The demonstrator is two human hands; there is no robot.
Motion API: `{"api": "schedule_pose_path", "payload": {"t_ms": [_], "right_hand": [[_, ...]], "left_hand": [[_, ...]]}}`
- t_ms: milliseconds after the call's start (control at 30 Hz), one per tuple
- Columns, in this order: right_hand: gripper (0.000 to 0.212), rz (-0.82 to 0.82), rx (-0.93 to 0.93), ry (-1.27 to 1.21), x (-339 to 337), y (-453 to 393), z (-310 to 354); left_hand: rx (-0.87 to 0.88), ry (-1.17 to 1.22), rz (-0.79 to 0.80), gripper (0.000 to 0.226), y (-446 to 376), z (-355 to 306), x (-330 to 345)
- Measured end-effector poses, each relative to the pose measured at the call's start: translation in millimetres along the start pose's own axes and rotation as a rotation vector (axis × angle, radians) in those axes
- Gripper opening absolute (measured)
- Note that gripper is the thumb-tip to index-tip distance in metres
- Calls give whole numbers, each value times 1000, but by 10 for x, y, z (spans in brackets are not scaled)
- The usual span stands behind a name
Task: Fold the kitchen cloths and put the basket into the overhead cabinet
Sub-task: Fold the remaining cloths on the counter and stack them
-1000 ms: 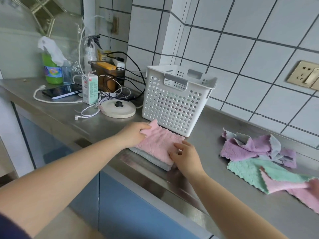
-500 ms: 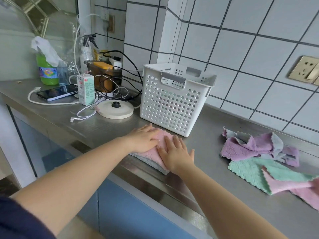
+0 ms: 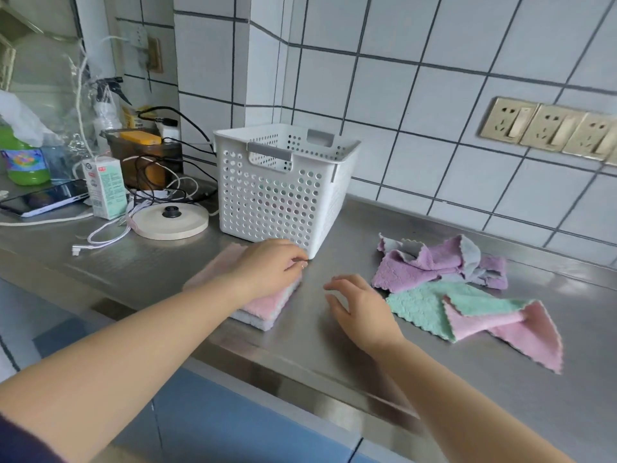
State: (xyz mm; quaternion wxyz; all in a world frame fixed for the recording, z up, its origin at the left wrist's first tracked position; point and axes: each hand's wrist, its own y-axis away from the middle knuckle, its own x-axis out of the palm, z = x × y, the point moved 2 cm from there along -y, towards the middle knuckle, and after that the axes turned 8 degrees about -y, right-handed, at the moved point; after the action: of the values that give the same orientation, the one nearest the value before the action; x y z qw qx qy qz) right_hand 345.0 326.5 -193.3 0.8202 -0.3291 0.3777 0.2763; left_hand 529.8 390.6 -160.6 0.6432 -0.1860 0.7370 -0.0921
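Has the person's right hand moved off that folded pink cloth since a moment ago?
Yes. The right hand has left the folded pink cloth and shifted right along the counter, away from the basket, toward the unfolded cloths.

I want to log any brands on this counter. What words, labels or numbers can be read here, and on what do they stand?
Nothing here can be read.
Small carton: red mark and green print, too small and blurred.
Green bottle: colourful label, lettering blurred.
Phone: screen dark, no text visible.
White basket: no lettering visible.
Wall sockets: no lettering visible.
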Motion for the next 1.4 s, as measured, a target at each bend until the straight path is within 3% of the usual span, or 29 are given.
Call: {"api": "schedule_pose_path", "payload": {"t_ms": [100, 233, 400, 533, 667, 800, 933, 1067, 1233, 1333, 1400], "right_hand": [[31, -36, 20, 83, -319, 183, -325], [34, -26, 199, 276, -794, 419, -893], [47, 42, 383, 324, -1241, 558, -1407], [17, 72, 438, 274, -1363, 534, -1596], [22, 3, 410, 316, -1288, 473, -1692], [18, -106, 391, 377, -1378, 439, -1734], [13, -454, 442, 47, -1952, 455, -1655], [14, -623, 365, -41, -2683, 398, -1499], [23, -687, 315, 10, -3387, 305, -1276], [23, -652, 288, 99, -3594, 154, -1178], [20, -606, 318, 143, -3644, 22, -1159]], "left_hand": [[104, 45, -4, 26, -186, -457, 160], [210, 75, 38, 25, -394, -1102, 439], [332, -7, 218, 35, -553, -1686, 788], [342, -132, 240, 32, -636, -1797, 944], [384, -250, 149, 29, -679, -1826, 947], [320, -58, 75, 24, -770, -1841, 830], [232, 250, -75, 15, -988, -1824, 424], [199, 313, -195, 17, -1211, -1799, -56], [224, 168, -266, 20, -1476, -1740, -687], [230, -16, -268, 22, -1661, -1713, -954], [179, -8, -302, 22, -1779, -1688, -1061]]}}
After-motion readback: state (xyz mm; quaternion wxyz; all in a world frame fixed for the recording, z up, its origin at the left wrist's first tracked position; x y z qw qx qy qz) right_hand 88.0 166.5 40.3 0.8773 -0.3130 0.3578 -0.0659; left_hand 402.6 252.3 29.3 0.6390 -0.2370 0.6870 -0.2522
